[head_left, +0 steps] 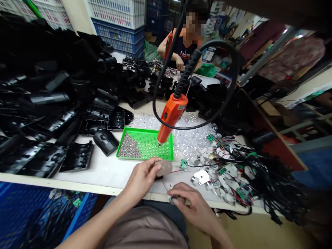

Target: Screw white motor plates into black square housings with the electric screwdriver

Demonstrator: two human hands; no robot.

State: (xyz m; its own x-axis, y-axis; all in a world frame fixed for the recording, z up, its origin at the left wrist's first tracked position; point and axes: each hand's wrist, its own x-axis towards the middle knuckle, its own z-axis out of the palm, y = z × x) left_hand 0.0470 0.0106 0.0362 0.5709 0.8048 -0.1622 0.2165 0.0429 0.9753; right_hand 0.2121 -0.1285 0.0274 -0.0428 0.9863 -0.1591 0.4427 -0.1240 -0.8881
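Observation:
At the table's front edge my left hand point(142, 177) pinches a flat, rounded grey plate point(166, 168) between thumb and fingers. A dark part lies partly hidden under that plate. My right hand point(190, 202), lower and to the right, has its fingers closed round a small metallic part point(171, 199), mostly covered and too blurred to name. Thin wires run from the plate toward the right hand and to a small green circuit board point(184, 165). Just beyond the left hand is a green tray point(145, 130) with small screws point(129, 147). An orange electric screwdriver point(171, 116) hangs tip down over it.
Black plastic housings point(77, 157) pile up on the left. Clear plastic pieces point(194, 138) spread behind the tray. Wired boards and white plates point(228, 180) heap on the right beside black cables point(272, 183). A blue crate point(85, 211) stands below left. Another person point(185, 52) sits opposite.

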